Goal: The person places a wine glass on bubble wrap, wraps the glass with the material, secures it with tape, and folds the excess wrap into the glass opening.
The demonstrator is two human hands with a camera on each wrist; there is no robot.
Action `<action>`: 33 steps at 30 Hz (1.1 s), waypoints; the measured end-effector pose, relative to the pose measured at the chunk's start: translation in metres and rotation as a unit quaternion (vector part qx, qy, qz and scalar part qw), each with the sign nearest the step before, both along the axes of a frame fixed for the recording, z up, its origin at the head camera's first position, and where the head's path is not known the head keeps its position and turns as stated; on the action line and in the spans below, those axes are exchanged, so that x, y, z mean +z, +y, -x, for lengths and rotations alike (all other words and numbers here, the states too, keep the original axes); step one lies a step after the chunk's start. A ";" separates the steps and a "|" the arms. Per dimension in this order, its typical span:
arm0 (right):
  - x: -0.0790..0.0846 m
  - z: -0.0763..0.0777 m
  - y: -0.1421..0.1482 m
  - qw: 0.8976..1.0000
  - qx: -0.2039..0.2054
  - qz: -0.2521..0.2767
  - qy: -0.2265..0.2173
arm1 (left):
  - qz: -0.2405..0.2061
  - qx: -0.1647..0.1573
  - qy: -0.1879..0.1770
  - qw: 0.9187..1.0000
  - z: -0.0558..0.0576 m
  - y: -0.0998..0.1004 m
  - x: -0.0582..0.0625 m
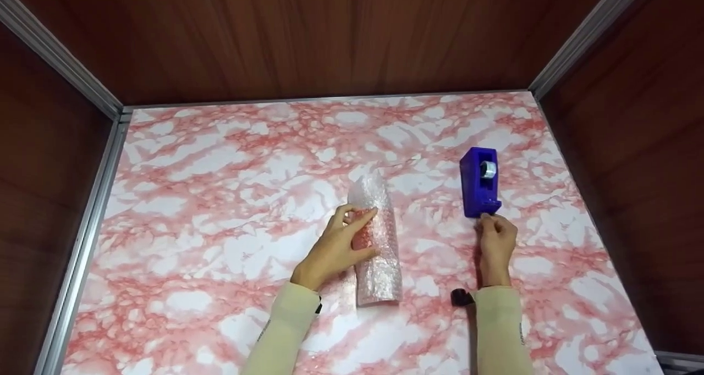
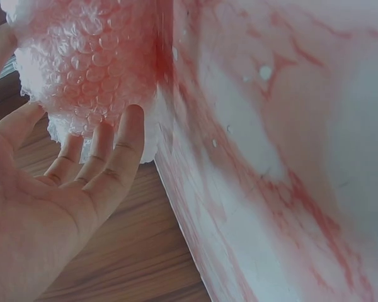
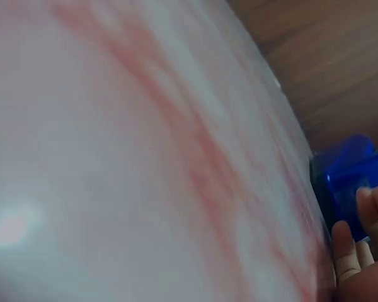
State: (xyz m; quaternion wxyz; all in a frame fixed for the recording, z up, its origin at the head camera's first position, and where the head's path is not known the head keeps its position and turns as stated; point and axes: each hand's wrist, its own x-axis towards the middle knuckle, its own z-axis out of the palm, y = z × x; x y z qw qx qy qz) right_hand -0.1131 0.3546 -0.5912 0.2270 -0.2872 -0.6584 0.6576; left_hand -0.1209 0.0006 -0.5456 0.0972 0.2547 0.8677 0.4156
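A rolled piece of clear bubble wrap lies lengthwise near the middle of the table. My left hand rests against its left side, with fingertips on the top. In the left wrist view the loosely bent fingers touch or nearly touch the bubbles of the wrap. What the roll encloses is not visible. My right hand is at the front end of a blue tape dispenser, its fingertips bent close to the cutter. The right wrist view shows only part of the dispenser; whether those fingers pinch tape is hidden.
The table has a red and white marbled top. Brown wood-grain panels with metal edge strips enclose its back and sides. A roll of clear tape sits inside the dispenser.
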 end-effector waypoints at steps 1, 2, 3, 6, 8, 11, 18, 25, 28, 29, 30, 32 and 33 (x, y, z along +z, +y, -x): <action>0.000 -0.001 0.000 1.000 0.003 0.005 0.002 | 0.000 0.000 0.001 1.000 0.000 0.000 0.000; 0.000 -0.002 0.000 1.000 0.005 0.028 0.010 | -0.001 0.001 0.002 1.000 0.000 0.000 0.000; 0.000 -0.003 0.001 0.998 0.001 0.057 0.019 | -0.001 0.001 0.002 1.000 0.000 0.000 0.000; 0.000 -0.009 0.000 0.990 -0.002 0.131 0.052 | 0.000 -0.001 0.001 1.000 0.000 0.001 0.000; 0.001 -0.014 -0.002 0.984 0.006 0.164 0.074 | 0.003 -0.002 0.000 1.000 -0.001 0.001 0.000; 0.003 -0.021 -0.009 0.976 0.040 0.189 0.103 | 0.005 -0.002 -0.002 1.000 -0.001 0.000 -0.001; 0.020 -0.026 -0.032 0.972 0.152 0.130 0.126 | 0.006 0.001 -0.002 1.000 -0.001 0.000 -0.001; 0.033 -0.018 -0.051 0.948 0.292 0.012 0.126 | 0.024 0.000 -0.022 0.999 -0.002 0.000 0.002; 0.037 -0.014 -0.059 0.924 0.359 -0.006 0.135 | 0.021 0.002 -0.023 1.000 -0.001 0.001 0.002; 0.039 -0.013 -0.062 0.916 0.378 -0.013 0.134 | 0.021 0.003 -0.020 1.000 -0.001 0.001 0.003; 0.041 -0.011 -0.065 0.908 0.397 -0.021 0.132 | 0.022 0.005 -0.019 1.000 -0.001 0.001 0.003; 0.045 -0.009 -0.071 0.892 0.432 -0.042 0.125 | 0.022 0.006 -0.014 1.000 0.000 0.002 0.004; 0.047 -0.008 -0.074 0.883 0.450 -0.064 0.120 | 0.024 0.007 -0.012 1.000 0.000 0.002 0.005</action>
